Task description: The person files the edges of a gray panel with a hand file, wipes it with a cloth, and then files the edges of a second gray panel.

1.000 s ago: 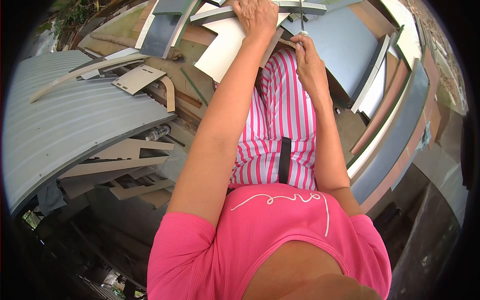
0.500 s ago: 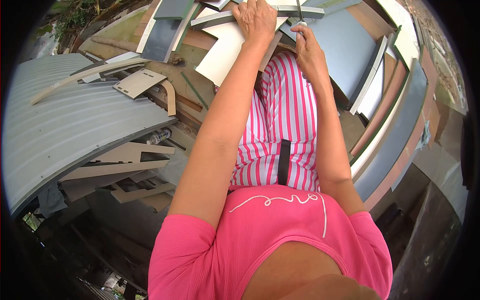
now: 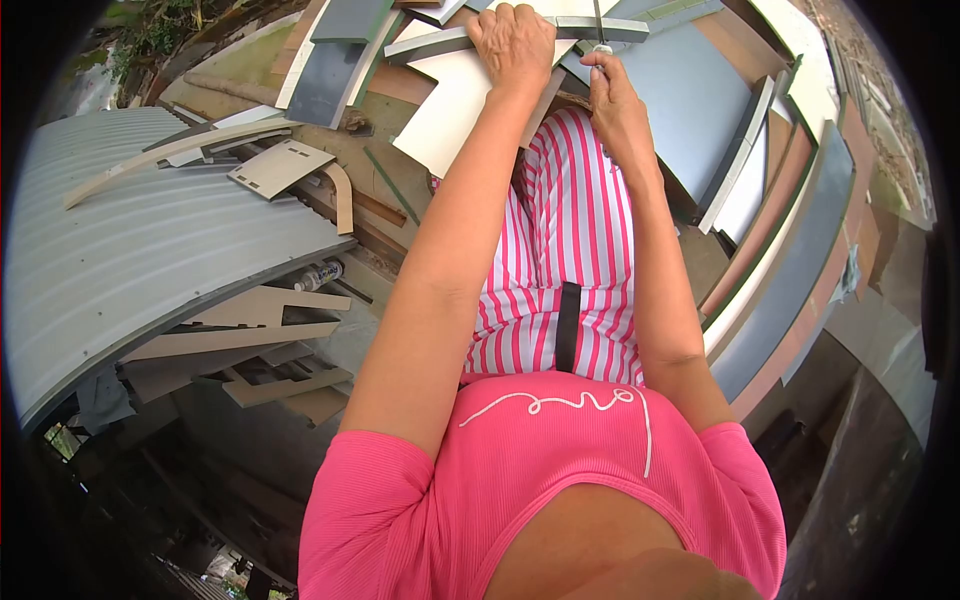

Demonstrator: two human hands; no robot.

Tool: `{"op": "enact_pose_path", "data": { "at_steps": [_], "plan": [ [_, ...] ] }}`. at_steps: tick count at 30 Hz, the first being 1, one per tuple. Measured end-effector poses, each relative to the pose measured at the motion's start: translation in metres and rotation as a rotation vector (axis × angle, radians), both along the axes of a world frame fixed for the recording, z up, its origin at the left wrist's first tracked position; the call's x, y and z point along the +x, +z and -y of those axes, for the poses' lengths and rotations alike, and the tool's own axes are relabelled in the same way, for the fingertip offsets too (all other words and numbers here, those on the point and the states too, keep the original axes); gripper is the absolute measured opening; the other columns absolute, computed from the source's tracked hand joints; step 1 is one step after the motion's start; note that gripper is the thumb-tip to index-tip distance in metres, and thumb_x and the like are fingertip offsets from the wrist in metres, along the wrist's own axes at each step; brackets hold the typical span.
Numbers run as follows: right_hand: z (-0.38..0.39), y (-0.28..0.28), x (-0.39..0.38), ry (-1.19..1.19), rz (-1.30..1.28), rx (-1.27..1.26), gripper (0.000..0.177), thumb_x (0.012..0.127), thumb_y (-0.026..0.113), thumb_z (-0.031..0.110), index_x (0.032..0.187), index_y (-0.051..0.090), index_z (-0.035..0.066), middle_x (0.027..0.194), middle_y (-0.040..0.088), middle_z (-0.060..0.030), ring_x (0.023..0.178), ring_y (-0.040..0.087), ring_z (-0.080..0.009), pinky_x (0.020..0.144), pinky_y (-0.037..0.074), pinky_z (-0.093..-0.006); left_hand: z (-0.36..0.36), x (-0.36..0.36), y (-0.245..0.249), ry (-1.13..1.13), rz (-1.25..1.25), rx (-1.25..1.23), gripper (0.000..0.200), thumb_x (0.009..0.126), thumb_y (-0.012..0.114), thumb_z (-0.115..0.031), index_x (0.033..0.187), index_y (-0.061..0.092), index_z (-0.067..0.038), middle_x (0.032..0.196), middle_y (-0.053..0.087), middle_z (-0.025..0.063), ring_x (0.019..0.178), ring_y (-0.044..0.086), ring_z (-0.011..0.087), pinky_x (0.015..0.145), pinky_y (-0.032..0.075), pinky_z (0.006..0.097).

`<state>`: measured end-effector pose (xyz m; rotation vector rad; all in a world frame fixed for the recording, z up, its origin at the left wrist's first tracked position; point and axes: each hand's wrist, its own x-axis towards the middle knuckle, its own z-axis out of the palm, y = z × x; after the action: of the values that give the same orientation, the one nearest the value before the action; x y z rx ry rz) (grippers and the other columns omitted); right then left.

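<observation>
Head cam, left hand (image 3: pixel 513 48) curled tight over a long grey strip (image 3: pixel 430 44), far middle, right hand (image 3: pixel 622 110) just to the right, wrapped round some skinny tool (image 3: pixel 602 48), striped trousers (image 3: pixel 580 225) nearer.

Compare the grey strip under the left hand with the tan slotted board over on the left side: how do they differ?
The grey strip is long and narrow, while the slotted board is shorter and broader. The strip looks grey; the board is tan. The board has dark slots, whereas none show on the strip's visible part. The left hand is on the strip; neither hand touches the board. Both lie among other loose pieces.
</observation>
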<state>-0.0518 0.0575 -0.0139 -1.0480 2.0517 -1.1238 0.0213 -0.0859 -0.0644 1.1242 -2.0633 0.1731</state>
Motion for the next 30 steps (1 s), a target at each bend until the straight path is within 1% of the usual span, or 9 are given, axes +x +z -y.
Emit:
{"op": "enact_pose_path", "data": {
  "at_steps": [3,7,10,13,16,18,22,24,30],
  "plan": [
    [-0.018,-0.009,0.011,0.007,-0.052,0.014,0.023,0.103,0.044,0.027,0.122,0.053,0.015,0.077,0.063,-0.0166,0.073,0.064,-0.0335,0.071,0.048,-0.0421,0.002,-0.001,0.003,0.012,0.046,0.119,0.023,0.084,0.062,-0.024,0.087,0.065,-0.002,0.094,0.064,0.0161,0.098,0.055,0.032,0.096,0.036,0.0476],
    [-0.034,-0.015,0.023,-0.015,-0.109,-0.064,0.023,0.103,0.045,0.026,0.121,0.053,0.015,0.076,0.064,-0.0168,0.076,0.066,-0.0354,0.072,0.048,-0.0423,0.0,0.002,-0.003,-0.012,0.05,0.078,0.023,0.084,0.063,-0.025,0.087,0.065,-0.002,0.094,0.064,0.0162,0.099,0.056,0.032,0.096,0.036,0.0473],
    [-0.011,0.004,0.007,-0.016,0.009,0.037,0.023,0.103,0.045,0.025,0.121,0.054,0.015,0.071,0.061,-0.0155,0.068,0.062,-0.0322,0.068,0.046,-0.0427,0.002,-0.002,-0.002,-0.013,0.017,0.047,0.024,0.083,0.063,-0.025,0.088,0.066,-0.001,0.094,0.065,0.0163,0.099,0.056,0.0321,0.097,0.036,0.0472],
    [-0.001,-0.003,0.002,-0.003,-0.023,-0.057,0.023,0.103,0.044,0.025,0.122,0.053,0.015,0.069,0.059,-0.0149,0.064,0.059,-0.0305,0.065,0.045,-0.0431,0.003,0.0,-0.004,-0.018,-0.017,0.018,0.025,0.083,0.063,-0.024,0.09,0.066,-0.001,0.096,0.065,0.0166,0.101,0.055,0.0321,0.098,0.035,0.0474],
    [-0.019,-0.02,0.015,-0.004,-0.12,-0.093,0.022,0.103,0.045,0.024,0.121,0.053,0.015,0.076,0.064,-0.0176,0.074,0.064,-0.0355,0.069,0.047,-0.044,0.003,0.0,-0.003,-0.017,-0.016,-0.001,0.025,0.083,0.063,-0.025,0.09,0.066,-0.001,0.097,0.065,0.0171,0.101,0.055,0.0325,0.099,0.034,0.0477],
    [-0.034,-0.019,0.025,-0.018,-0.122,-0.085,0.021,0.103,0.045,0.023,0.12,0.053,0.014,0.085,0.067,-0.0201,0.084,0.066,-0.0401,0.073,0.048,-0.0464,0.001,-0.001,-0.001,0.01,0.042,0.116,0.026,0.084,0.062,-0.025,0.09,0.067,0.0,0.095,0.066,0.0176,0.1,0.056,0.0332,0.099,0.034,0.0478],
    [-0.021,-0.008,0.017,0.0,-0.097,-0.094,0.021,0.103,0.045,0.023,0.121,0.053,0.015,0.083,0.066,-0.0203,0.082,0.066,-0.0399,0.073,0.048,-0.0468,0.006,-0.005,-0.004,-0.003,0.001,0.045,0.025,0.085,0.062,-0.024,0.09,0.067,-0.001,0.095,0.066,0.0175,0.099,0.056,0.0335,0.099,0.034,0.0477],
    [-0.014,0.003,0.017,0.009,-0.01,0.054,0.02,0.103,0.046,0.023,0.12,0.053,0.015,0.083,0.066,-0.0201,0.081,0.066,-0.0399,0.074,0.048,-0.0462,0.01,-0.009,-0.003,0.037,-0.024,0.114,0.023,0.084,0.061,-0.024,0.089,0.067,-0.001,0.095,0.066,0.0175,0.1,0.056,0.033,0.099,0.034,0.0479],
    [-0.034,-0.016,0.022,-0.019,-0.095,-0.097,0.021,0.103,0.045,0.025,0.121,0.053,0.016,0.082,0.065,-0.019,0.081,0.065,-0.0383,0.074,0.047,-0.0454,0.004,0.0,-0.003,-0.012,-0.012,0.023,0.022,0.084,0.06,-0.023,0.087,0.067,-0.002,0.091,0.065,0.0167,0.099,0.056,0.0326,0.099,0.035,0.0485]
  ]
}}
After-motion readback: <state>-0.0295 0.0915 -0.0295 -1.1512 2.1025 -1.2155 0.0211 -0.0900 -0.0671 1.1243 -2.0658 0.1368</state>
